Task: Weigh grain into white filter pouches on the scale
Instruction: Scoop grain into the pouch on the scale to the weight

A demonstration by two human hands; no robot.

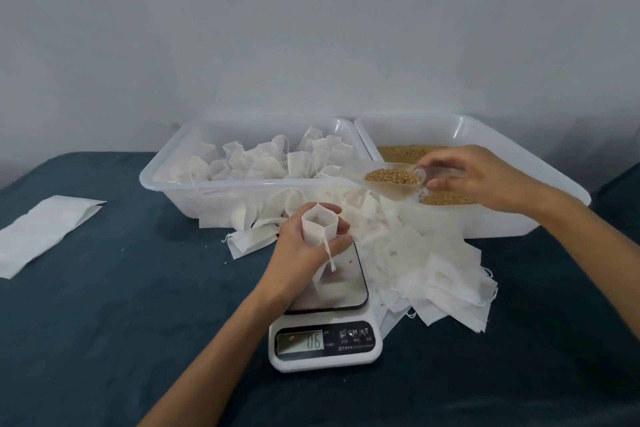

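While the left hand grips an open pouch upright over the scale, the right hand pinches the handle of a scoop full of grain — held behind and right of the scale, above the grain tub. Best to bring the scoop lip right over the pouch mouth and tip slowly — spilled grains on the scale would skew the reading. Empty pouches lie right of the scale.
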